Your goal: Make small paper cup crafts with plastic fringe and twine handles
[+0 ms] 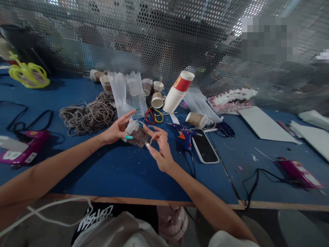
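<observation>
While your left hand (114,132) holds the cord-wrapped cup (137,134) tilted over the table (113,176), your right hand (161,148) grips its right end; grey cord (88,116) heaped left, blue glue gun (188,138) right.

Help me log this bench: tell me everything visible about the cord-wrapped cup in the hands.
The cord-wrapped cup has rows of grey-brown, fibrous-looking cord wound around its side, with a whiter area towards its upper left. It is tilted over the blue table; whether they touch is unclear. The left hand holds its paler end; the right hand touches the opposite end.
</observation>
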A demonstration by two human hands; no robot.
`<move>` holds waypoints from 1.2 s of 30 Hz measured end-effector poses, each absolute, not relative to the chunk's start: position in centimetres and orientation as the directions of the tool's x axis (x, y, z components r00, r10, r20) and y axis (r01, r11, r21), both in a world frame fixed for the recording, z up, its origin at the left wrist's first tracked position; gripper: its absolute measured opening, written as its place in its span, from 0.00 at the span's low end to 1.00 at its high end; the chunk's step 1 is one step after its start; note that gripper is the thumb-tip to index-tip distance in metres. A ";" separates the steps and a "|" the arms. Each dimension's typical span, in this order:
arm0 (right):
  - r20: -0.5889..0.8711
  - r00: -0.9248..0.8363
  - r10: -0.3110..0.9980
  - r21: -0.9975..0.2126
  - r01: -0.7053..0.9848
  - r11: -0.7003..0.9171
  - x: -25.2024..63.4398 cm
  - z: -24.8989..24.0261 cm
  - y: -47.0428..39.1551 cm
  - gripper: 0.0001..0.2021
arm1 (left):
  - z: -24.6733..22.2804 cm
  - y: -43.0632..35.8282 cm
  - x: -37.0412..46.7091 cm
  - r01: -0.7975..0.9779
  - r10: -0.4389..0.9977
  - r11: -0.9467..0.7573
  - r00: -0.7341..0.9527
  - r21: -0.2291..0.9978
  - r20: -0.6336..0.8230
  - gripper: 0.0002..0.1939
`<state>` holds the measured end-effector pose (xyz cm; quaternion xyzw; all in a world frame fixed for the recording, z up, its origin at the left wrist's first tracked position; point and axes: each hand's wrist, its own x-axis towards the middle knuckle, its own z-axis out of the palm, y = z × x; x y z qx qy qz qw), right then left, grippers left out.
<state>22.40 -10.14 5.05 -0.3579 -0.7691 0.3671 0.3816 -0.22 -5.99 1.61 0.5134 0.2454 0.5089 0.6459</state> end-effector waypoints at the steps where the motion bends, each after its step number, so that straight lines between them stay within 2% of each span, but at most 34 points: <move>1: 0.332 -0.455 0.826 -0.826 0.284 0.488 22.4 4.9 -10.0 0.08 | 1.6 -6.0 -0.2 -0.401 0.910 -0.045 0.361 0.915 0.203 0.50; 4: 0.392 -0.458 0.798 -0.762 0.325 0.561 22.4 4.7 -10.1 0.07 | 1.7 -6.0 -0.2 -0.397 0.915 -0.048 0.350 0.917 0.200 0.50; 9: 0.397 -0.492 0.775 -0.714 0.365 0.598 22.6 5.0 -10.7 0.07 | 1.8 -6.0 -0.1 -0.426 0.918 -0.046 0.338 0.903 0.206 0.47; 15: 0.521 -0.442 0.730 -0.680 0.303 0.668 22.6 4.9 -10.6 0.09 | 1.8 -6.1 -0.2 -0.415 0.915 -0.040 0.349 0.909 0.200 0.47; 18: 0.481 -0.449 0.753 -0.675 0.359 0.645 22.4 4.6 -10.3 0.09 | 1.7 -6.0 -0.2 -0.405 0.918 -0.038 0.346 0.913 0.192 0.48; 22: 0.467 -0.537 0.703 -0.580 0.414 0.702 22.4 4.5 -10.1 0.09 | 1.5 -5.9 -0.3 -0.415 0.919 -0.052 0.337 0.908 0.206 0.48; 30: 0.552 -0.613 0.565 -0.290 0.494 0.820 22.7 4.1 -9.9 0.05 | 0.9 -5.6 -0.6 -0.387 0.903 -0.096 0.354 0.917 0.244 0.48; 33: 0.567 -0.635 0.525 -0.256 0.470 0.845 22.7 4.2 -9.9 0.06 | 0.8 -5.6 -0.6 -0.368 0.901 -0.105 0.358 0.924 0.245 0.48; 36: 0.589 -0.629 0.507 -0.293 0.417 0.860 22.8 4.4 -10.0 0.05 | 1.0 -5.6 -0.5 -0.366 0.902 -0.094 0.363 0.926 0.235 0.48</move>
